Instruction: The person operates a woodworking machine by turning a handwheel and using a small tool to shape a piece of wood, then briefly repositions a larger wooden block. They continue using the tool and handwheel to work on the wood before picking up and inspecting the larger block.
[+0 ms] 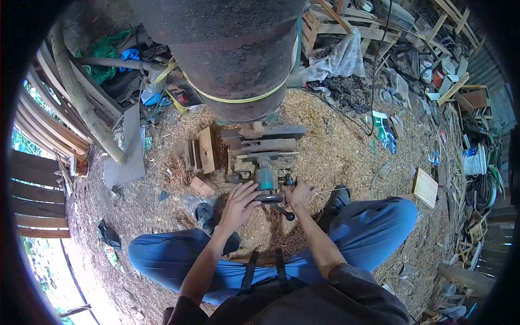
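A machine slide with a teal-painted body (pixel 264 177) stands on the ground between my legs. At its near end is a dark handwheel (pixel 268 199) with a crank handle (pixel 290 216) pointing down and right. My left hand (pixel 242 205) lies against the wheel's left side, fingers stretched out. On the right, my right hand (pixel 299 196) is curled at a small black knob (pixel 290 182), close to the wheel's rim; part of its grip is hidden. Behind the slide are rusty metal jaws or rails (pixel 265 145).
A big rusty drum (pixel 233 59) with a yellow strap looms just beyond the machine. Wooden blocks (pixel 206 150) stand left of it; a pale board (pixel 426 187) lies at the right. Shavings cover the ground. A black cable (pixel 374 103) hangs at the right, before piled scrap wood.
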Tool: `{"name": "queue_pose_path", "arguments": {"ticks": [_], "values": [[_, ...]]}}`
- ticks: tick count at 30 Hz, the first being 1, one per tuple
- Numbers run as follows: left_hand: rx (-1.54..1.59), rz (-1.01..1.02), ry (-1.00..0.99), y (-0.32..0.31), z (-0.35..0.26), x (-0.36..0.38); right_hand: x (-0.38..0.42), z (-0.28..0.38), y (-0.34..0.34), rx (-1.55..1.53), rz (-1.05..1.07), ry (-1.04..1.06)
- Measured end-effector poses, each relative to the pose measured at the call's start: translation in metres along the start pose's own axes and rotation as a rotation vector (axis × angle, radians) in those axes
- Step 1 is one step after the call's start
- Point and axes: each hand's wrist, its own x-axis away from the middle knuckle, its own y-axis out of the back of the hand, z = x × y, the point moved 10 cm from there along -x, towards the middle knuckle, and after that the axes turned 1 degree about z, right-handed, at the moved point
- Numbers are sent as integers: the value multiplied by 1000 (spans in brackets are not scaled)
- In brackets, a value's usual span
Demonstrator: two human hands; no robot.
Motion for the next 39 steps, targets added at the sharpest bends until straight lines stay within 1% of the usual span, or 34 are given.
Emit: {"name": "queue_pose_path", "arguments": {"ticks": [2, 3, 6, 10, 13, 15, 17, 19, 20, 21, 23, 27, 33, 36, 39], "values": [[-13, -1, -4, 1, 3, -1, 1, 10, 1, -26, 1, 29], [-2, 11, 2, -3, -2, 2, 6, 3, 3, -20, 10, 16], [22, 10, -2, -6, 0, 0, 3, 8, 4, 11, -53, 75], [7, 17, -3, -5, -1, -3, -1, -1, -6, 65, -34, 86], [1, 5, -1, -4, 0, -2, -4, -8, -9, 26, -28, 107], [2, 0, 12, -4, 1, -1, -8, -15, -14, -100, 75, 95], [-13, -1, -2, -2, -1, -1, -8, -13, -13, -136, 94, 111], [-11, -10, 2, -1, -2, -1, -8, -15, -11, -233, -11, 156], [-8, -14, -1, 1, -3, -1, -6, -13, -8, -187, -153, 229], [-10, -18, -2, 1, -4, 0, -5, -10, -3, -188, -155, 233], [-19, -18, -7, 1, -4, 0, -8, -11, -10, -196, 0, 159], [-26, -29, -17, 3, -2, 0, -8, -11, -17, -241, 23, 125], [-5, -37, -21, -2, 2, 2, -1, -8, -17, -180, -77, 130], [12, -37, -17, -1, 1, 2, 0, -8, -15, -234, -100, 106], [8, -37, -13, -2, 0, 3, 1, -5, -9, -265, -143, 147]]}}
